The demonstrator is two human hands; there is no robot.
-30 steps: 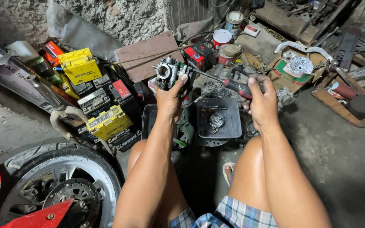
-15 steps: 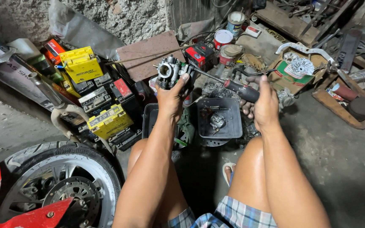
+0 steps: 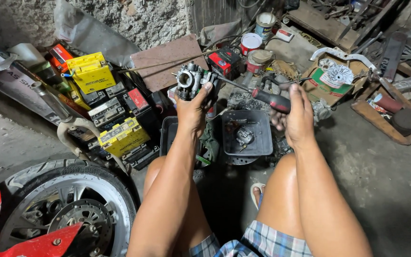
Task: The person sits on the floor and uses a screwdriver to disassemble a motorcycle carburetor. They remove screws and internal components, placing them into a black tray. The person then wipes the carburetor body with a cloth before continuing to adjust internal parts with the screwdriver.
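left hand [image 3: 193, 107] fingers clenched a metal carburetor [image 3: 191, 78] at 12 o'clock, raised above the floor. right hand [image 3: 298, 114] fingers grasped a red-handled screwdriver [image 3: 262, 97], tip against the carburetor. a black tray [image 3: 258, 138] lay below.

Both arms stretched forward over knees; left hand [image 3: 193, 107] fingers curled shut, right hand [image 3: 297, 114] fist closed, knuckles up.

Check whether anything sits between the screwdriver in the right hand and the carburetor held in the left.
Nothing visible does. The right hand holds the screwdriver by its dark red handle, and its thin shaft runs through open air to the metal carburetor gripped in the left hand.
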